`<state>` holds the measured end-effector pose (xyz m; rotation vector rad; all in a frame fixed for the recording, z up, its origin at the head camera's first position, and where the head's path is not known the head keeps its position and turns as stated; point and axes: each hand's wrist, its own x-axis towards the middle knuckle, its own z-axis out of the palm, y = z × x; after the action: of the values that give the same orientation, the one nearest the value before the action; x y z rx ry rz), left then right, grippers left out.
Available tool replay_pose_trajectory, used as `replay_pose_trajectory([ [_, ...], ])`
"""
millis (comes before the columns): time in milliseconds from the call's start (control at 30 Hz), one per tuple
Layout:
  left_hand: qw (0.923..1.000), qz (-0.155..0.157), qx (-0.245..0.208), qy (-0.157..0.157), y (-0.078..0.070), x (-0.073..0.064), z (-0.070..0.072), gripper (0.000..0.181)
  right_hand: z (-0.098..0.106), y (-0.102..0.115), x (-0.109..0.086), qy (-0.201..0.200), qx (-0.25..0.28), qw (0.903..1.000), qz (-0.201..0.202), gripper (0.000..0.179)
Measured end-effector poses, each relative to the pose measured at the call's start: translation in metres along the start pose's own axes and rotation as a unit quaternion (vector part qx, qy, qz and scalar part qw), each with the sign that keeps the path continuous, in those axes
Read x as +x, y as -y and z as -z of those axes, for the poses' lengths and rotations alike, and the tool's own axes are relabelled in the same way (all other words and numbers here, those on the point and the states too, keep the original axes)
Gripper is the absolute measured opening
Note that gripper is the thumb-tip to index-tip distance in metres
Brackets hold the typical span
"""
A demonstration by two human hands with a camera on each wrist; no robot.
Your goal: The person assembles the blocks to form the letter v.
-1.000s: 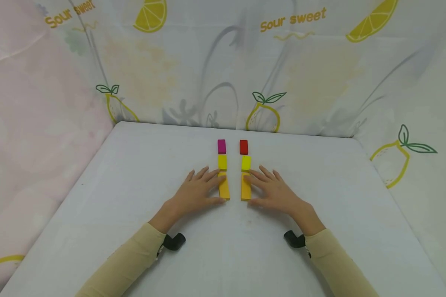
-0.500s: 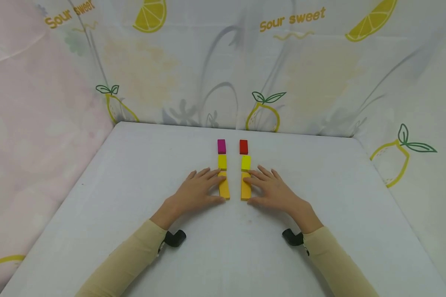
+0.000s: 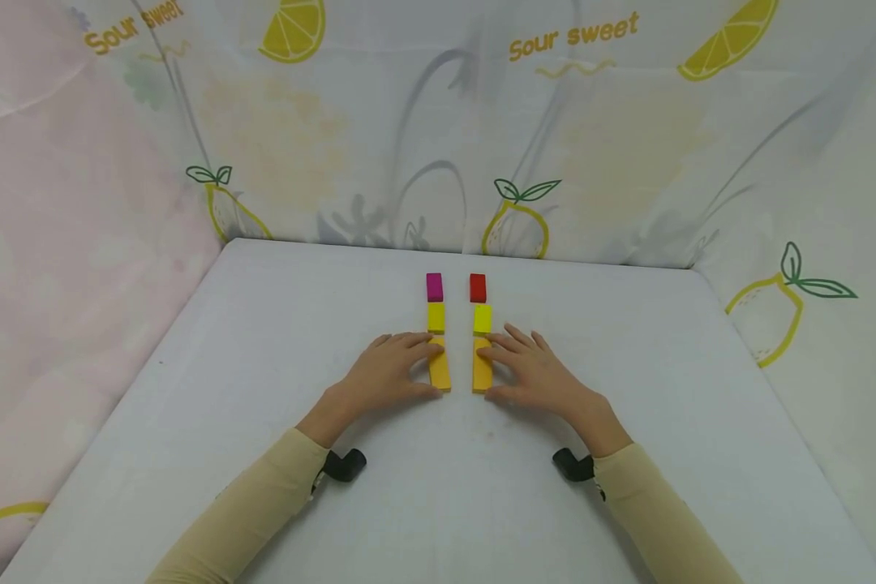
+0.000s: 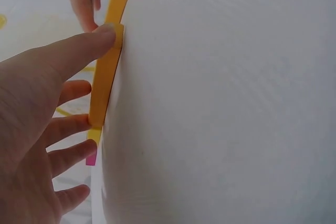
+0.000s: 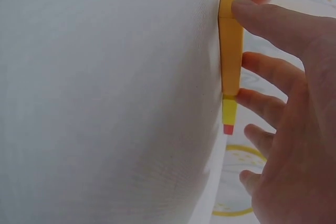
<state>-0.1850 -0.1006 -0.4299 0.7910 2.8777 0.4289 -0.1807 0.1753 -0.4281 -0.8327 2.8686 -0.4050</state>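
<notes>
fingers of left hand [image 3: 387,371] have been gathered, left orange block [image 3: 440,374] pinched endwise, likely for steadiness, as is right orange block [image 3: 483,374], at three o'clock, by right hand [image 3: 540,376].

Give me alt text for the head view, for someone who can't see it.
A person's left grip and right grip each hold an orange block on a white table. Beyond each lies a yellow block, then a magenta block on the left, a red block on the right.
</notes>
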Motion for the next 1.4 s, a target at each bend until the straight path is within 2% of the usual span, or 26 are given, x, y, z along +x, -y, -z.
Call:
replay_pose_trajectory([
  [267, 0.9996, 0.002, 0.001, -0.028, 0.001, 0.000, 0.001, 0.067, 0.000, 0.000, 0.001, 0.004, 0.000, 1.0000, -0.006, 0.063],
  [433, 0.9995, 0.008, 0.000, -0.031, -0.001, -0.003, 0.001, 0.066, 0.001, 0.001, 0.001, 0.006, -0.001, 0.9999, -0.008, 0.063],
  [700, 0.9994, 0.016, -0.010, -0.028, -0.011, -0.012, -0.002, 0.062, 0.003, 0.002, 0.000, 0.004, 0.004, 0.9999, -0.012, 0.063],
  [1000, 0.9985, 0.029, 0.002, -0.047, -0.023, -0.020, -0.004, 0.059, 0.003, 0.002, 0.000, 0.009, 0.005, 0.9998, -0.016, 0.064],
  [1200, 0.9978, 0.025, 0.008, -0.061, -0.027, -0.024, -0.005, 0.057, 0.003, 0.001, 0.001, 0.011, 0.006, 0.9998, -0.014, 0.064],
  [1400, 0.9979, 0.017, 0.016, -0.061, -0.026, -0.022, -0.007, 0.057, 0.004, 0.001, 0.001, 0.011, 0.007, 0.9998, -0.012, 0.063],
])
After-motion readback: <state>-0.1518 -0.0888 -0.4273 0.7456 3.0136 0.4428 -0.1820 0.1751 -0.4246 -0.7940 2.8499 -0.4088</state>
